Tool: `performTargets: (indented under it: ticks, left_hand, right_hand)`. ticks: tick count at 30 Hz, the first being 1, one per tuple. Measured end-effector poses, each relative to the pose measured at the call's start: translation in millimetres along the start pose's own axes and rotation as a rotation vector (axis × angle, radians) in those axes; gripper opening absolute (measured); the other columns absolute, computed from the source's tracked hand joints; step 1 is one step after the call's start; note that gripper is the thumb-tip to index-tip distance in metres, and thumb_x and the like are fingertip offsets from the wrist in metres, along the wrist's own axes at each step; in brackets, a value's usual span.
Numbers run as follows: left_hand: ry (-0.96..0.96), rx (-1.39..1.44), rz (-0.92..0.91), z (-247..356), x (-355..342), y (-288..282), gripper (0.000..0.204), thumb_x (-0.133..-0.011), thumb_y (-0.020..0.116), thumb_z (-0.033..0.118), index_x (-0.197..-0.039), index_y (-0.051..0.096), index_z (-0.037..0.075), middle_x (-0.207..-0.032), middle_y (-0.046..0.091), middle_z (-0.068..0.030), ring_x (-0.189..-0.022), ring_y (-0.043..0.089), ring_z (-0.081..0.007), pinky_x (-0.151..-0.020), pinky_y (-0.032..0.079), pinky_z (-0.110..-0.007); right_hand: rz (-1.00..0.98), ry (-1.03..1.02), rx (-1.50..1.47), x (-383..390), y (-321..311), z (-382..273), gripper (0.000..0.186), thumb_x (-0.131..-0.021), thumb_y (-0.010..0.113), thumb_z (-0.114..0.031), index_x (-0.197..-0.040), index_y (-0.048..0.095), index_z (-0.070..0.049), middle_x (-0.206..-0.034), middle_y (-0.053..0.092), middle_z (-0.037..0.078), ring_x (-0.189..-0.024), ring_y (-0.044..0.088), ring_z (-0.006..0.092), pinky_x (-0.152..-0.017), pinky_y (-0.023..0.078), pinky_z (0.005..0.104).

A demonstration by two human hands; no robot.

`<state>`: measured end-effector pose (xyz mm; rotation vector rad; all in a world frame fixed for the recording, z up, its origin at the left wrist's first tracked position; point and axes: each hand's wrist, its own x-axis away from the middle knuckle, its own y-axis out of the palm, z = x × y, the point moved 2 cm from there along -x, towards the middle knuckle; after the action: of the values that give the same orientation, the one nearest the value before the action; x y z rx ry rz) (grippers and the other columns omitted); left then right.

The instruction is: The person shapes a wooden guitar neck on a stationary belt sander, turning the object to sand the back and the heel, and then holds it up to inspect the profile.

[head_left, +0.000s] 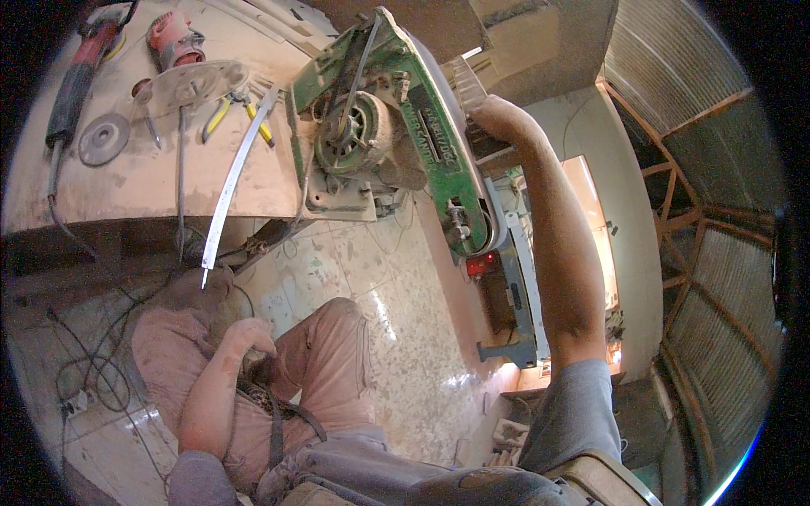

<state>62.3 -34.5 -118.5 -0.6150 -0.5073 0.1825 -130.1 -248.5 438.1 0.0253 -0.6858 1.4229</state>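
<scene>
My right arm reaches up along the right side of a green belt sander [430, 126]. At the machine's far right edge, my right hand [499, 120] is closed around a pale, ridged flat piece [467, 83], held close to the belt. Some of its fingers are hidden behind the wrist and the piece. My left hand [251, 334] rests near my bent knee, its fingers curled in. Whatever it may hold is hidden. The sander's round motor [348, 133] and a drive belt [359, 76] face me.
On the dusty table [253, 190] lie an angle grinder [80, 80], a red power tool [175, 42], a grey disc [104, 140] and yellow-handled pliers [218, 120]. A long thin metal strip [232, 185] overhangs its edge. Tangled cables [105, 371] lie on the left; a red light [483, 264] glows below the sander.
</scene>
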Motion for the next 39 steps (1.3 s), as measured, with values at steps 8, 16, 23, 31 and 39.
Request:
performTargets:
  ticks: [8,16,23,31,39]
  left_hand:
    - [0.004,0.051,-0.104,4.8,8.9,-12.0,0.076,-0.065,0.080,0.051,-0.128,0.067,0.009,-0.130,0.066,-0.0168,-0.120,0.063,-0.0327,-0.102,0.050,-0.043]
    - [0.076,0.129,0.071,-5.8,10.4,-2.2,0.067,-0.064,0.081,0.049,-0.114,0.073,0.005,-0.116,0.072,-0.0160,-0.111,0.067,-0.0315,-0.095,0.054,-0.040]
    - [-0.008,0.027,-0.120,20.0,20.1,-23.9,0.060,-0.063,0.084,0.047,-0.104,0.076,0.003,-0.111,0.073,-0.0171,-0.106,0.069,-0.0312,-0.092,0.055,-0.039]
    - [0.141,0.034,0.037,-10.1,7.9,1.2,0.067,-0.065,0.082,0.046,-0.113,0.072,0.001,-0.117,0.070,-0.0216,-0.111,0.067,-0.0321,-0.095,0.053,-0.039]
    - [0.063,-0.015,-0.109,0.3,11.9,-13.2,0.064,-0.064,0.081,0.046,-0.111,0.073,0.005,-0.105,0.075,-0.0164,-0.096,0.072,-0.0333,-0.082,0.056,-0.042]
  right_hand:
    - [0.021,0.166,-0.315,8.3,-8.3,-5.2,0.039,-0.093,0.054,-0.029,-0.102,0.071,0.005,-0.108,0.071,0.027,-0.099,0.070,0.0408,-0.089,0.055,0.0447]
    - [-0.012,0.156,-0.211,6.4,-15.7,-7.1,0.038,-0.097,0.054,-0.031,-0.102,0.072,0.002,-0.110,0.069,0.028,-0.103,0.069,0.0414,-0.093,0.054,0.0450]
    - [0.526,0.476,-0.679,44.7,18.4,-17.3,0.041,-0.096,0.058,-0.028,-0.129,0.061,-0.003,-0.117,0.069,0.025,-0.111,0.066,0.0416,-0.097,0.051,0.0488]
    - [0.581,0.096,-1.144,70.8,-20.4,-35.7,0.045,-0.098,0.061,-0.035,-0.132,0.060,-0.004,-0.116,0.070,0.020,-0.108,0.067,0.0318,-0.096,0.050,0.0417]
    - [0.564,0.059,-1.179,65.9,-12.4,-32.1,0.045,-0.100,0.057,-0.040,-0.132,0.060,-0.008,-0.115,0.068,0.017,-0.108,0.066,0.0294,-0.096,0.049,0.0404]
